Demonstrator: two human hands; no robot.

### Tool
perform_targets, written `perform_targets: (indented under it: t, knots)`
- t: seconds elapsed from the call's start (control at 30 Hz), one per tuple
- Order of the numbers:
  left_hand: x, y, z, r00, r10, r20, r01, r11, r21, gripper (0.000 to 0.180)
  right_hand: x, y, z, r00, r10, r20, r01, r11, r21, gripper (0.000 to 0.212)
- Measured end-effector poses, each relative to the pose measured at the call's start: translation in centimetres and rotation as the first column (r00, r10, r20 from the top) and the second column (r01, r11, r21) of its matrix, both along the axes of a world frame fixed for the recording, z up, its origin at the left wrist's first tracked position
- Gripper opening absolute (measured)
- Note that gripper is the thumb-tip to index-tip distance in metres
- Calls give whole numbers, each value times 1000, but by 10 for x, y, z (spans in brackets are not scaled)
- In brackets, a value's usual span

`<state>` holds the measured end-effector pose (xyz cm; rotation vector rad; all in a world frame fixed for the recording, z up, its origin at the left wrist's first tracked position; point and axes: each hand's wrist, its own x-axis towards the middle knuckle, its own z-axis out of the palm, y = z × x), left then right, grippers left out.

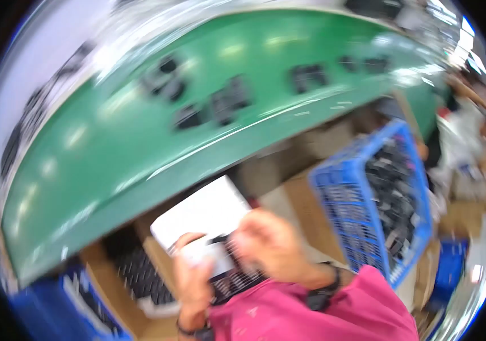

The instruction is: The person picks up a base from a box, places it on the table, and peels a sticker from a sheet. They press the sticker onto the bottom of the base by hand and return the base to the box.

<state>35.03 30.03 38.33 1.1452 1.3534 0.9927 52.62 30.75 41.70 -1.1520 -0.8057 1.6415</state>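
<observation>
Motion blurs the scene. A flat white sheet or panel (202, 210) lies between me and the green table. In front of it, my left hand (193, 275) has its fingers bent around a small pale grey piece (222, 260), whose kind I cannot make out. Close on its right, my right hand (271, 241) is closed, its fingertips near a short dark strip (220, 240). What the right fingers hold is smeared. Below the hands, at my pink clothing, sits a tray with rows of dark parts (237, 284).
Several dark pieces (231, 99) lie in groups on the green table (118, 148). A blue crate (339, 199) full of dark parts stands tilted at the right. At lower left is a cardboard box (106, 284) beside dark parts (143, 275). Another person's arm (470, 94) shows far right.
</observation>
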Motion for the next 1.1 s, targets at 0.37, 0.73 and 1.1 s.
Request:
perform_targets:
  t: [0.37,0.73,1.1]
  knots:
    - [-1,15,24,943,-291,160,281,956,84,44,-16,13,18,998,69,11,-68,997,-45,12]
    - [-6,15,24,938,-323,124,318,946,63,44,-17,11,15,998,59,-13,-60,996,-67,10]
    - [-5,14,26,941,-328,84,323,944,72,41,-16,9,13,996,76,-35,-78,995,-60,9]
